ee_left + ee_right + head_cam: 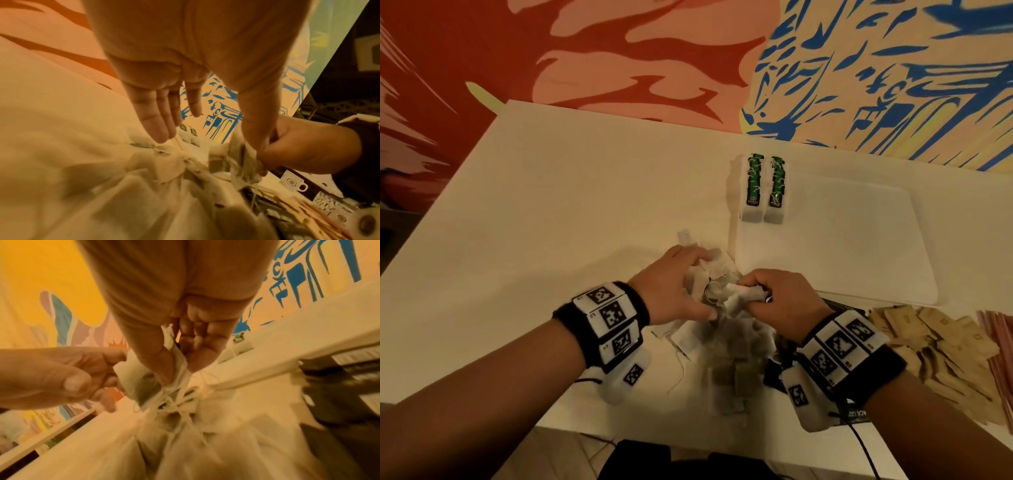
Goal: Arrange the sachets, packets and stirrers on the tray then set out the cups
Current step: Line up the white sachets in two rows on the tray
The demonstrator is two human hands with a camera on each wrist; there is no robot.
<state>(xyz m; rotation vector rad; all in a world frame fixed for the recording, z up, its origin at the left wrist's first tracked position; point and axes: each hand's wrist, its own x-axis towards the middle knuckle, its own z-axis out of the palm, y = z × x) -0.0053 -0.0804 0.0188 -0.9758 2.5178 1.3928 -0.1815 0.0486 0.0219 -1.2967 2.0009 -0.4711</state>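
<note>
With the right hand (774,301) pinching a bunch of white paper tea bags (743,296) and the left hand (674,284) gripping the loose near-centre pile (729,363) left of the white rectangular tray (842,246), tangled strings risk dragging extra bags off the surface.

Wall, left part: I see a mural (619,51) in dark red with salmon-pink shapes, and one pale yellow streak low down.
Wall, right part: the painting changes to blue strokes (893,85) on a cream and yellow ground.
Table: a white table (534,205) stands against this wall; I see its left edge and its near edge.
Floor: below the near edge I see a pale floor (571,452) with faint lines; the material I cannot tell.
Light: warm, yellowish and rather dim.
</note>
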